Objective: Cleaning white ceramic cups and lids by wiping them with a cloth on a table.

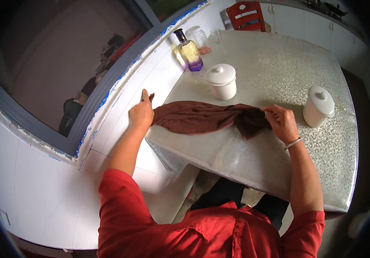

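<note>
A dark brown cloth (194, 117) is stretched sideways across the near left part of the table. My left hand (142, 112) grips its left end beside the tiled wall, the index finger pointing forward and a corner of cloth poking out past the fingers. At the other end, my right hand (281, 122) pinches the cloth between thumb and fingers; a darker fold hangs down there. Beyond the cloth stands a white lidded ceramic jar (222, 82). A second white lidded jar (319, 106) stands to the right of my right hand.
The table (288, 74) has a patterned covering under a clear sheet. Along the wall stand a yellow and purple glass bottle (190, 53), a clear jar (197, 37) with reddish contents and a drinking glass (216, 36). A red chair (246, 16) is at the far end. A window (75, 64) is on the left.
</note>
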Tool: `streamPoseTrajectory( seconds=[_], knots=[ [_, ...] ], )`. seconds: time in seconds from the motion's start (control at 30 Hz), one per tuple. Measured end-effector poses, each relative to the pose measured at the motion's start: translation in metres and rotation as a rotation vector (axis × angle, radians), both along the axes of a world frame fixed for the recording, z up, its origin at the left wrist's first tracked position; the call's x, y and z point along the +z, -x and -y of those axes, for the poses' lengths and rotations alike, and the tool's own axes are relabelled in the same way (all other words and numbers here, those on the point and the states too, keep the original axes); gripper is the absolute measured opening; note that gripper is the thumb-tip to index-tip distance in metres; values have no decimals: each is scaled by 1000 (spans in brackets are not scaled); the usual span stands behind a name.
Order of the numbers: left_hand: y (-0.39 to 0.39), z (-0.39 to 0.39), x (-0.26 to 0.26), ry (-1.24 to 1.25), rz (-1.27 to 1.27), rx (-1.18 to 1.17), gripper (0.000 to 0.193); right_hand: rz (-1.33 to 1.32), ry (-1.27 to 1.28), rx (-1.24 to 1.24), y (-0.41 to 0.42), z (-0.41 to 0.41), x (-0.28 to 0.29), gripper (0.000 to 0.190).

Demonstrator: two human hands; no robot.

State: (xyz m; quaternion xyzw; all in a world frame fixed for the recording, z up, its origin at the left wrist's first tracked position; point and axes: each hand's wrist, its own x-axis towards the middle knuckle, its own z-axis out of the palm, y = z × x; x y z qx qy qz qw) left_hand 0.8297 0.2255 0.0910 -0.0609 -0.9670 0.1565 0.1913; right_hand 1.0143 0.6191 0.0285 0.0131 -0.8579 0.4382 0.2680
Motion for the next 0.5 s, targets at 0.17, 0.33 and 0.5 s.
streamPoseTrajectory(
  seconds=[0.17, 0.33, 0.5],
  knots=[
    [4, 8, -7, 10, 25, -44, 61, 47, -15, -6, 2, 0, 0, 13],
    [2, 5, -8, -30, -27, -45, 62, 30, -21, 0, 1, 0, -3, 13],
    [1, 3, -7, -24, 7, -19, 63, 34, -31, 1, 0, 0, -1, 13]
  ],
)
